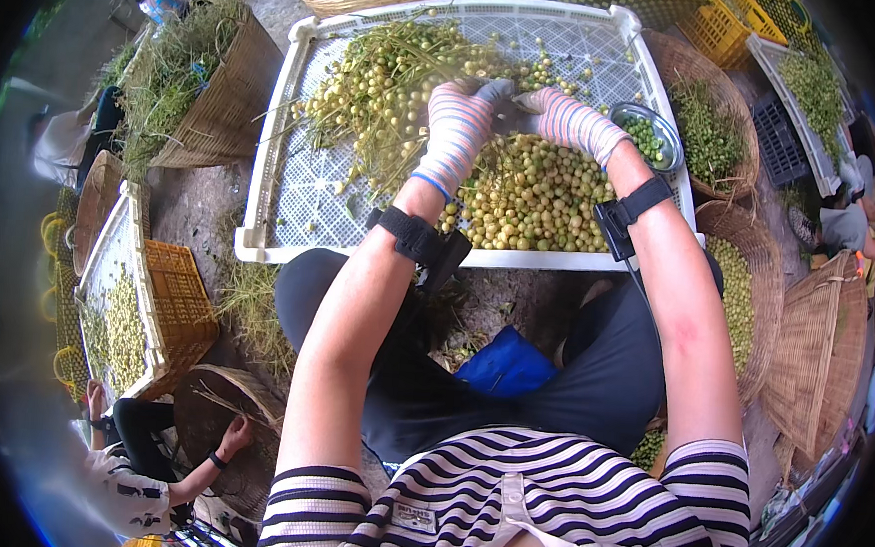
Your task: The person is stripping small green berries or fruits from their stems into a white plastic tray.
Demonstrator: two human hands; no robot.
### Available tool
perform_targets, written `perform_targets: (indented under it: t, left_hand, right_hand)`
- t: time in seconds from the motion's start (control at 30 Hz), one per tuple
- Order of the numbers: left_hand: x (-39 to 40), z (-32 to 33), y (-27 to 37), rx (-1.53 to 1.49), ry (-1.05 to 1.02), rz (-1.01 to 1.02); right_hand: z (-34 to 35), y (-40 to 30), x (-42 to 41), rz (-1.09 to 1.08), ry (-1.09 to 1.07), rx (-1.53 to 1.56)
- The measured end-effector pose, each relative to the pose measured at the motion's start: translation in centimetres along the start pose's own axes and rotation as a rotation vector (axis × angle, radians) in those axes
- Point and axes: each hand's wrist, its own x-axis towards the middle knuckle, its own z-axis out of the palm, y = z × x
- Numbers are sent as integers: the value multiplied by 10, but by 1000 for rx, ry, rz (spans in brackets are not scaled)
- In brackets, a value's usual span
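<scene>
My left hand (462, 117), in a striped glove with grey fingertips, is closed around a bunch of thin fruit stems (388, 154) that trails to its left, blurred. In a matching glove, my right hand (567, 122) meets it fingertip to fingertip; what lies between its fingers is hidden. Both hands are above a white mesh tray (302, 216) across my knees. Small round yellow-green fruits (539, 201) lie loose below the hands. Beyond my left hand is a heap of fruits still on stems (382, 71). A metal bowl (674, 154) of greener fruits sits at the tray's right edge.
A tall wicker basket (226, 103) of stems stands at left. Nearby is a second white tray (141, 210) on an orange crate (181, 280). Wicker baskets (766, 309) line the right side. Another person's hand (236, 436) is at lower left; other people sit farther off.
</scene>
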Motion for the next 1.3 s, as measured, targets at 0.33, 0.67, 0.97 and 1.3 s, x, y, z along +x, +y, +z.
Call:
perform_targets:
  t: [0.33,0.67,0.97,1.3]
  left_hand:
    - [-6,-4,3,-79,26,2]
    - [-6,-23,11,-84,118,-47]
    - [-5,-28,14,-97,170,-42]
    - [-1,-20,4,-133,168,-69]
  right_hand:
    - [-19,-17,-27,272,-286,266]
    - [-32,-10,-55,307,-245,715]
    - [-43,-15,-47,695,-1,195]
    - [-33,-34,-37,276,-8,615]
